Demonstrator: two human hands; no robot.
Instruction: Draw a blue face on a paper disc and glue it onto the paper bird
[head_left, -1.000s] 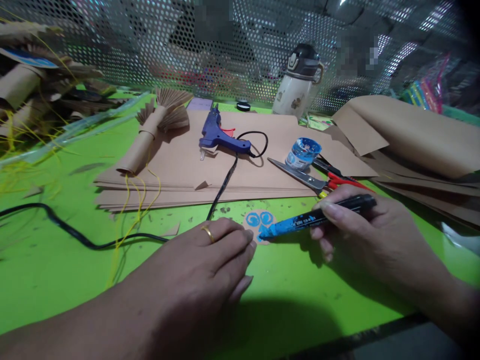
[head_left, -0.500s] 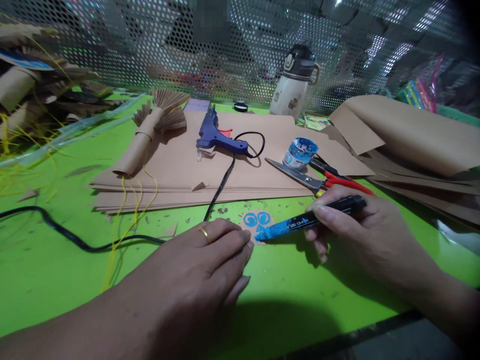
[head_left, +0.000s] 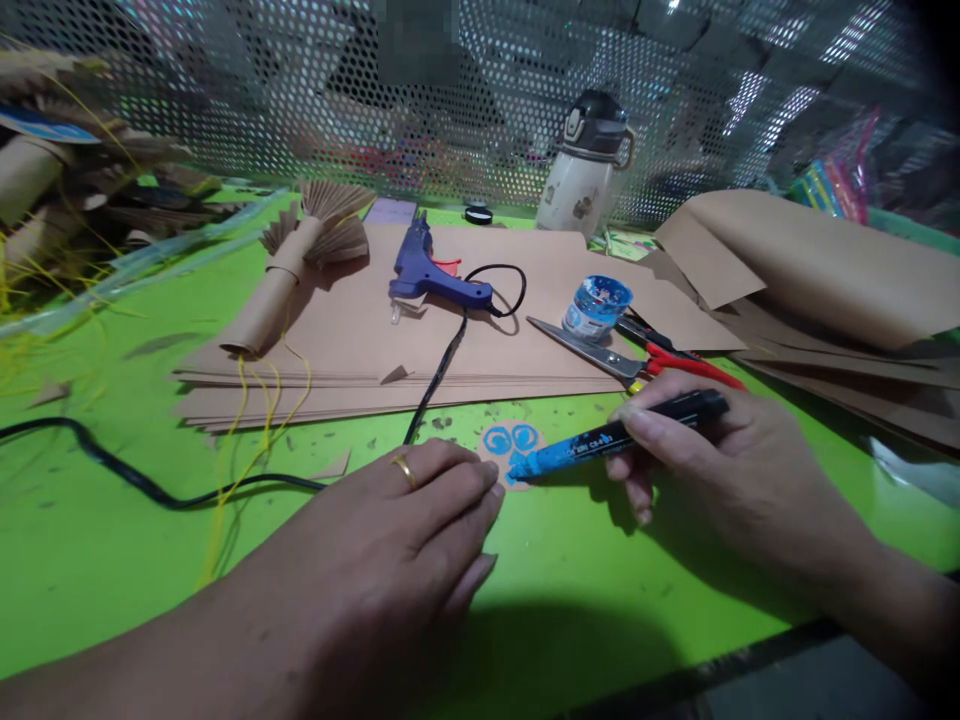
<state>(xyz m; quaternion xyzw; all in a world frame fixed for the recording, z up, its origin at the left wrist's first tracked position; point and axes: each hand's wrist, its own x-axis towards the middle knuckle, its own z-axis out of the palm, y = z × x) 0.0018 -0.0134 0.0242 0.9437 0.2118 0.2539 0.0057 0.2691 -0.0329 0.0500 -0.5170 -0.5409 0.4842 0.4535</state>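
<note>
A small round piece of brown paper (head_left: pixel 534 434) lies on the green table, with two blue ringed eyes and blue marks below them. My left hand (head_left: pixel 405 530), wearing a gold ring, rests flat with its fingertips on the paper's left edge. In my right hand (head_left: pixel 697 460) is a black marker (head_left: pixel 592 443), its front end smeared with blue. The marker's tip touches the lower part of the paper. Just beyond my right hand lie red-handled scissors (head_left: pixel 600 355), beside a small paint jar (head_left: pixel 596 308) stained blue.
A blue glue gun (head_left: pixel 439 275) with a black cord lies on stacked brown paper sheets (head_left: pixel 360 330). Left of it is a rolled-paper figure (head_left: pixel 274 290) with yellow strings. Behind stands a bottle (head_left: pixel 585 165) before a perforated metal screen (head_left: pixel 300 100). Curled brown paper (head_left: pixel 825 260) lies at right.
The marker's tip has shifted slightly on the lower part of the paper. My left hand keeps its place on the paper, and the whole view has drifted a little.
</note>
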